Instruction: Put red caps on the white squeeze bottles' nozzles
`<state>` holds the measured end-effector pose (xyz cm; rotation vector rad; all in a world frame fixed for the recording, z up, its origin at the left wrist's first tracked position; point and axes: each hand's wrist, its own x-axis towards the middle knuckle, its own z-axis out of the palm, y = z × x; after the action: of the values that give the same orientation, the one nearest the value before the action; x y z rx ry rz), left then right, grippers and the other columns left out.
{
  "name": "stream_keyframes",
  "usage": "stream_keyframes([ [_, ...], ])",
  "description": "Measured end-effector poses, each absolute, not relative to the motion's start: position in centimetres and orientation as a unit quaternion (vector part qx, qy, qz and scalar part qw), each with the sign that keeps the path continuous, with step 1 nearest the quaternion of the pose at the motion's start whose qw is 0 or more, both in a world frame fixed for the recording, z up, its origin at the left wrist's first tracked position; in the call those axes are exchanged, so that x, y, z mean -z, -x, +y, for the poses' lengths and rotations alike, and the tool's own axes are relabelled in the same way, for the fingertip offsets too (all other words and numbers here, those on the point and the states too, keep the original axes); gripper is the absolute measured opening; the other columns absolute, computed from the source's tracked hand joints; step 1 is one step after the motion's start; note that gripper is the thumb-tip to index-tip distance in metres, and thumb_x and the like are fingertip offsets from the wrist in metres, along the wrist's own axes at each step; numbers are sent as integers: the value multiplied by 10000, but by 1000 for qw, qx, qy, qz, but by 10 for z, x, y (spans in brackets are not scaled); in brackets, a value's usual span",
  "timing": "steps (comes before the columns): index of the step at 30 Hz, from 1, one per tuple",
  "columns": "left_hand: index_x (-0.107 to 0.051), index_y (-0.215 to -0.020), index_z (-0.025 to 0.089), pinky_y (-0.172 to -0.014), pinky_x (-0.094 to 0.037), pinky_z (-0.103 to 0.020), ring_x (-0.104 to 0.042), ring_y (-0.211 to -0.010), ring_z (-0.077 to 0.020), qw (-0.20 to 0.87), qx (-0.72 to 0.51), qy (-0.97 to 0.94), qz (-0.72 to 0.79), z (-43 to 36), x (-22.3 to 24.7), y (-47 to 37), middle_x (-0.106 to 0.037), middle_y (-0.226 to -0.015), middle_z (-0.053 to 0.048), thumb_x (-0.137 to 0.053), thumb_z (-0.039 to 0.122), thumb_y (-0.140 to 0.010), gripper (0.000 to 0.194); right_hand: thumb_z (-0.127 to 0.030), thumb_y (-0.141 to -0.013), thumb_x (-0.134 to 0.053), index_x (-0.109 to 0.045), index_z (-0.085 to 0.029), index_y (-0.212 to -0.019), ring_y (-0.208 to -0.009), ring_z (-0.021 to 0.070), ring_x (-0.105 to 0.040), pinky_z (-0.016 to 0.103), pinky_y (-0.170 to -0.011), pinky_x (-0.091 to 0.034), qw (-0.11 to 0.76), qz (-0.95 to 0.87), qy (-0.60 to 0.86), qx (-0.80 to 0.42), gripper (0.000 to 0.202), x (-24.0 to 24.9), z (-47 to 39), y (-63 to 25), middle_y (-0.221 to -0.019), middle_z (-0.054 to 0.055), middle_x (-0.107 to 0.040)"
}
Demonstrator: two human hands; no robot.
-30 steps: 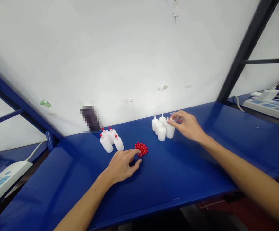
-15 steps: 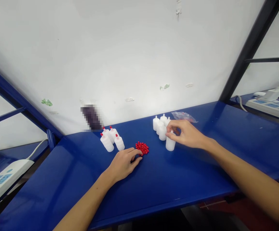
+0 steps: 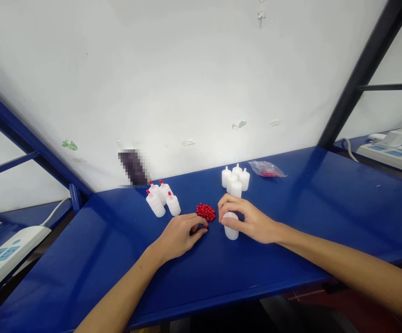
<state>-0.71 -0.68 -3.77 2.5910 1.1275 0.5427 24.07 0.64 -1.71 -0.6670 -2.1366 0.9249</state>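
My right hand (image 3: 247, 217) grips a white squeeze bottle (image 3: 231, 231) near its top; the fingers hide its nozzle. At the front edge of a pile of small red caps (image 3: 205, 212), my left hand (image 3: 182, 235) pinches a red cap (image 3: 206, 226) between thumb and forefinger. Left of the pile stand several white bottles with red-capped nozzles (image 3: 156, 204). Behind my right hand is a group of white bottles with bare nozzles (image 3: 234, 185), upright and close together.
A clear plastic bag (image 3: 267, 169) with red pieces inside lies at the back right of the blue table (image 3: 291, 249). The white wall (image 3: 187, 92) rises behind. Power strips (image 3: 4, 259) sit on surfaces to either side.
My right hand has brought the bottle left and toward me, away from the bare-nozzled group. My left hand has drawn slightly off the pile, with a red cap now showing at its fingertips.
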Motion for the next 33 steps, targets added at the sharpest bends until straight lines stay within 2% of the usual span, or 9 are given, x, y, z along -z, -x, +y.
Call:
stream_keyframes([
  [3,-664,-986,205,-605,-371,-235,-490,-629,-117,152,-186,-888,391,-7,35,6,-550,-712,29,-570,235,-923,117,-335,-815,-713,-614,-166,-874,-814,165,-580,293,-758,-467,279,-816,221,-456,205,21,-3,-234,-917,35,-618],
  [6,-660,-963,197,-595,-366,-230,-479,-623,-111,177,-187,-879,401,-7,32,5,-540,-705,35,-587,214,-906,94,-285,-773,-713,-592,-160,-864,-667,128,-546,249,-624,-447,207,-819,208,-494,197,25,-9,-229,-787,-1,-609],
  [10,-646,-923,194,-569,-350,-223,-451,-606,-106,201,-194,-867,414,-5,32,5,-512,-681,47,-590,229,-905,69,-304,-829,-643,-515,-174,-833,-551,84,-421,208,-509,-350,234,-812,210,-492,183,28,-9,-224,-665,-52,-501],
  [14,-590,-850,177,-565,-345,-231,-443,-610,-110,193,-196,-864,423,-4,37,8,-494,-687,47,-569,278,-925,127,-296,-898,-556,-543,-184,-868,-570,91,-422,217,-551,-351,267,-844,242,-398,117,23,1,-213,-676,-49,-508],
  [20,-588,-928,185,-655,-425,-241,-545,-716,-127,164,-174,-882,407,-9,35,9,-609,-859,6,-578,317,-939,132,-312,-927,-528,-598,-229,-1049,-705,152,-584,250,-615,-352,274,-882,335,-185,163,14,22,-208,-855,-2,-678],
  [23,-616,-953,190,-684,-452,-239,-586,-758,-133,122,-159,-902,381,-11,33,8,-646,-917,-7,-558,264,-948,94,-287,-882,-582,-612,-208,-987,-629,158,-570,265,-565,-282,255,-907,335,-28,135,16,28,-212,-802,9,-685],
  [26,-659,-980,193,-677,-463,-252,-610,-773,-151,50,-145,-923,354,-12,33,7,-671,-927,-27,-518,217,-956,145,-281,-848,-633,-611,-184,-866,-573,149,-542,277,-553,-244,235,-923,294,83,102,20,28,-217,-704,8,-656],
  [29,-681,-1003,190,-684,-476,-256,-622,-777,-159,33,-169,-925,338,-13,36,6,-687,-901,-39,-534,198,-938,162,-333,-857,-637,-600,-176,-803,-559,135,-538,275,-540,-220,256,-915,294,105,170,25,27,-219,-677,2,-650],
  [33,-697,-984,193,-656,-482,-222,-611,-719,-122,105,-261,-895,346,-13,36,5,-691,-870,-21,-614,169,-882,134,-408,-787,-671,-586,-184,-741,-543,122,-529,269,-511,-148,278,-897,335,71,244,32,26,-219,-650,-13,-647],
])
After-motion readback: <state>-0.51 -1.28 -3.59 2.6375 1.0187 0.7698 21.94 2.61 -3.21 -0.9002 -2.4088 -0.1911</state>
